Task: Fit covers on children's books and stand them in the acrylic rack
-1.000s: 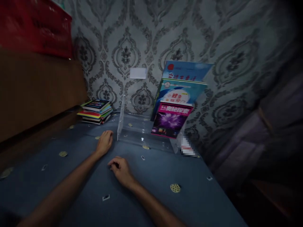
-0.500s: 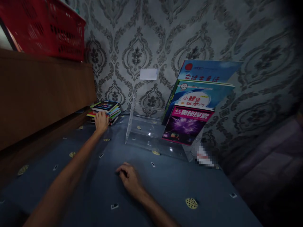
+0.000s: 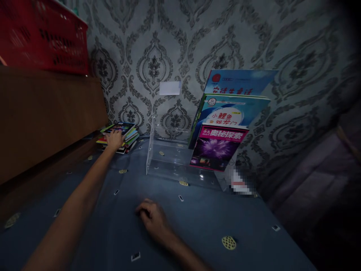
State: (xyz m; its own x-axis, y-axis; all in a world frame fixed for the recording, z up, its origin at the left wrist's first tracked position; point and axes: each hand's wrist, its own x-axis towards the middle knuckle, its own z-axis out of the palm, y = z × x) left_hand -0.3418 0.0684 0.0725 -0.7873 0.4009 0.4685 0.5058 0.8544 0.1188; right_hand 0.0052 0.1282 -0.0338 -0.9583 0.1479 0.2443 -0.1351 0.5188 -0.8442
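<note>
Head view: left hand (image 3: 115,139) over stacked books (image 3: 130,137) beside the wooden panel (image 3: 50,116), fingers parted; cannot tell whether they grip. Right hand (image 3: 152,219) over blue printed tablecloth (image 3: 158,258), loosely curled, thumb off forefinger, nothing visible held. Clear tiered acrylic rack (image 3: 149,158); thin glossy picture books (image 3: 239,116) lean back there, presumably so covers show.

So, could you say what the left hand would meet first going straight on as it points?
Most likely the stack of books; the left hand partly hides it, though contact is unclear.
</note>
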